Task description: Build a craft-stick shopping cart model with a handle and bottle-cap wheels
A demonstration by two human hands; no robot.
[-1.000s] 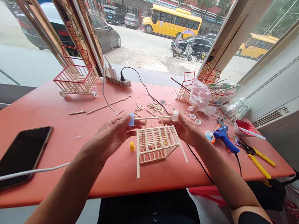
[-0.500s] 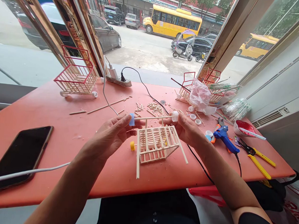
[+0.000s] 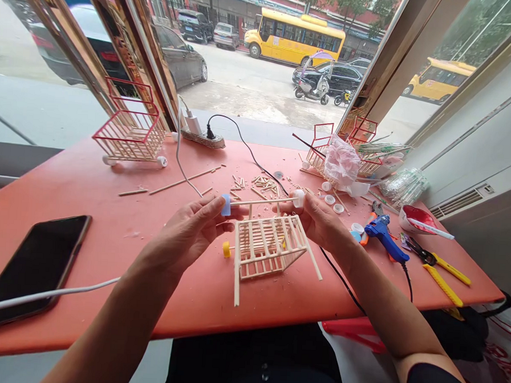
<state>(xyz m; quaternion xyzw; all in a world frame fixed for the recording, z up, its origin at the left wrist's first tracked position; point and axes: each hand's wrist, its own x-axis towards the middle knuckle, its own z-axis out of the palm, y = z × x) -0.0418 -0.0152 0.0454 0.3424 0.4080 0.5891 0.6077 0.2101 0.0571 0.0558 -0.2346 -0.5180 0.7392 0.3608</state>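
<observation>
Between my hands is a small cart built of thin wooden sticks, tilted, with two long sticks pointing toward me. Along its far side runs a stick axle with a bottle cap at each end. My left hand pinches the blue cap at the left end. My right hand grips the white cap at the right end, its fingers partly behind the cart. A yellow cap sits at the cart's lower left; a bit of yellow shows through the slats on the right.
Cut stick pieces lie beyond the cart. A blue glue gun, yellow-handled pliers and loose white caps are on the right. A phone lies left; a red-trimmed stick cart stands behind. A black cord crosses the table.
Almost nothing differs. The cart has shifted or tilted very slightly in my hands, and both hands keep their hold on the caps.
</observation>
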